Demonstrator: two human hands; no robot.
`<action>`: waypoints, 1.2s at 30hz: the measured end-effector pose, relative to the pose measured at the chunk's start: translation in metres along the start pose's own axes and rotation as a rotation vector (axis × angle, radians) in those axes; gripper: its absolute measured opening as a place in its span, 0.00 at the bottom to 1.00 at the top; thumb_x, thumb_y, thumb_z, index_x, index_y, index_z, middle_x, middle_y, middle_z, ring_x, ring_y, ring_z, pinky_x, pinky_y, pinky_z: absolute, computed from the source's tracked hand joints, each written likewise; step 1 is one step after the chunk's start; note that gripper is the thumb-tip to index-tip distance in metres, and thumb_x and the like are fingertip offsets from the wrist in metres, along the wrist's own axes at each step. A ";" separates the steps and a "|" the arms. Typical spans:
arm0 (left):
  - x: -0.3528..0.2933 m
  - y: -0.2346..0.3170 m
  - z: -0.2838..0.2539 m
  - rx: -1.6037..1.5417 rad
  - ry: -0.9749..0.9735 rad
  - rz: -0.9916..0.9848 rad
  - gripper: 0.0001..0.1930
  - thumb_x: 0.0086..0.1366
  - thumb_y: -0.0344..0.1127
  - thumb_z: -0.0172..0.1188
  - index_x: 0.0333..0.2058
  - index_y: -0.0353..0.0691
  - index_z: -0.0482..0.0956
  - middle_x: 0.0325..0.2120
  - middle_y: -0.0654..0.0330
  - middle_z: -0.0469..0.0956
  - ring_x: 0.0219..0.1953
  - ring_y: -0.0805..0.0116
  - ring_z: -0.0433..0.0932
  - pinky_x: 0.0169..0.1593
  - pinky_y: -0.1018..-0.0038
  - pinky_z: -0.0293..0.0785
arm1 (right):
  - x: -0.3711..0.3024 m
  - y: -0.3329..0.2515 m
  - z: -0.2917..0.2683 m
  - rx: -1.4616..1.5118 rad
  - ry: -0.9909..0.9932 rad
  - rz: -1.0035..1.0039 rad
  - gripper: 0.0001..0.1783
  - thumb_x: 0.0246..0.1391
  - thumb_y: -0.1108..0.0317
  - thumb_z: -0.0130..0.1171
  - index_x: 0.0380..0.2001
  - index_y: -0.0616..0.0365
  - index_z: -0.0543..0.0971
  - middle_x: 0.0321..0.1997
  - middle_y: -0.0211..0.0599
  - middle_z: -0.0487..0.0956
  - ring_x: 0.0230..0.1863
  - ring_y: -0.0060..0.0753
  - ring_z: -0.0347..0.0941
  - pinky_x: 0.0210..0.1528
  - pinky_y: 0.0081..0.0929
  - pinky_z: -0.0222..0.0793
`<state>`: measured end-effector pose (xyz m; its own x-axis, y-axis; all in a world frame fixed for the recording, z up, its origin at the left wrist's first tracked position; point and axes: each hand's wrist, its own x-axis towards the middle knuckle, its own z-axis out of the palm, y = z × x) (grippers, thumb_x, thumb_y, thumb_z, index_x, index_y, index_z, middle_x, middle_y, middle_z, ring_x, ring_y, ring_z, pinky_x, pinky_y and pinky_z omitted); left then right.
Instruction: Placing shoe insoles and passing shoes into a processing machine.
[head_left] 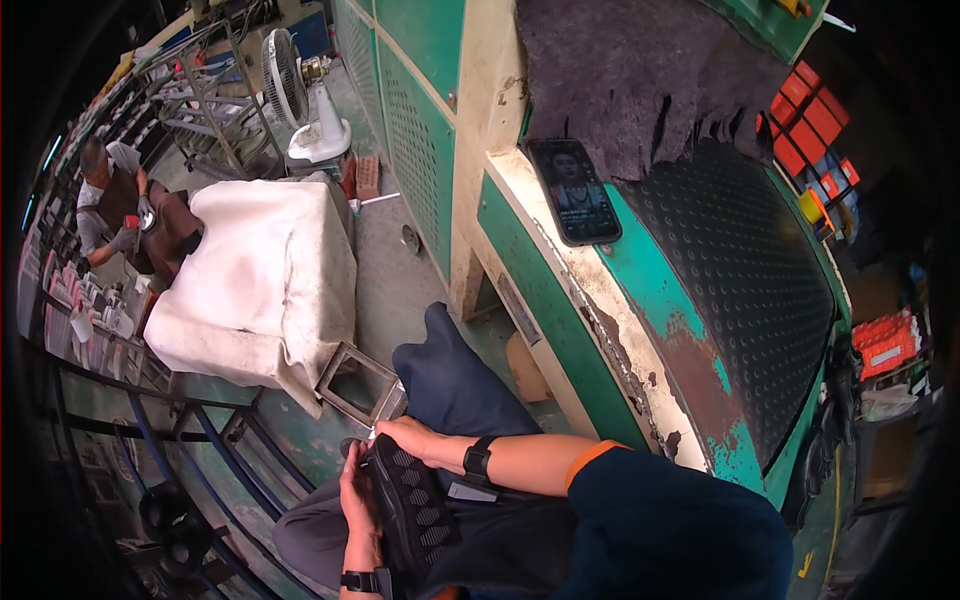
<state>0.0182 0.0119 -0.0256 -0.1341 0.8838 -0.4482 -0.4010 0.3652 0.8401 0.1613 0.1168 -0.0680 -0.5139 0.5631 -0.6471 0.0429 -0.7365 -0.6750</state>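
Observation:
Across my lap lies a black shoe (418,510), its patterned tread facing up and right. Along its left side runs my left hand (358,492), fingers closed against it. At the shoe's far end is my right hand (410,438), its fingers pinched together close to the left fingertips. A tiny pale bit shows at the right fingertips, too small to name. Both wrists wear dark bands. Just beyond the hands stands an open rectangular metal frame (360,382).
A white cloth-draped block (255,275) stands ahead left, with a fan (310,110) behind. A co-worker (130,205) sits at far left. Blue metal rails (215,450) lie near left. Right is a green machine (560,310) bearing a phone (575,195) and a ragged dark hide (630,80).

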 end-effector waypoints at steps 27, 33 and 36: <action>0.003 0.011 -0.007 -0.404 0.079 -0.029 0.29 0.69 0.50 0.44 0.49 0.24 0.76 0.42 0.49 0.80 0.45 0.60 0.79 0.53 0.71 0.73 | -0.039 -0.021 0.064 -0.340 -0.160 -0.517 0.13 0.53 0.65 0.54 0.32 0.62 0.84 0.35 0.41 0.84 0.39 0.37 0.80 0.46 0.30 0.73; -0.011 0.008 -0.011 -0.483 0.181 0.004 0.29 0.67 0.49 0.42 0.46 0.23 0.77 0.42 0.49 0.80 0.46 0.60 0.78 0.53 0.70 0.72 | -0.056 -0.024 0.071 -0.379 -0.117 -0.700 0.13 0.51 0.66 0.52 0.27 0.62 0.84 0.33 0.42 0.85 0.37 0.39 0.81 0.45 0.30 0.74; -0.030 0.031 0.013 -0.425 0.138 0.054 0.29 0.67 0.49 0.42 0.47 0.24 0.76 0.42 0.49 0.79 0.48 0.59 0.78 0.55 0.70 0.70 | -0.072 -0.031 0.072 -0.420 -0.146 -0.690 0.12 0.52 0.66 0.54 0.27 0.63 0.83 0.35 0.38 0.84 0.40 0.37 0.80 0.47 0.30 0.73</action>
<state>0.0216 0.0010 0.0179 -0.2736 0.8403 -0.4680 -0.7227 0.1415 0.6766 0.1355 0.0723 0.0254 -0.6473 0.7623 -0.0050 -0.0211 -0.0245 -0.9995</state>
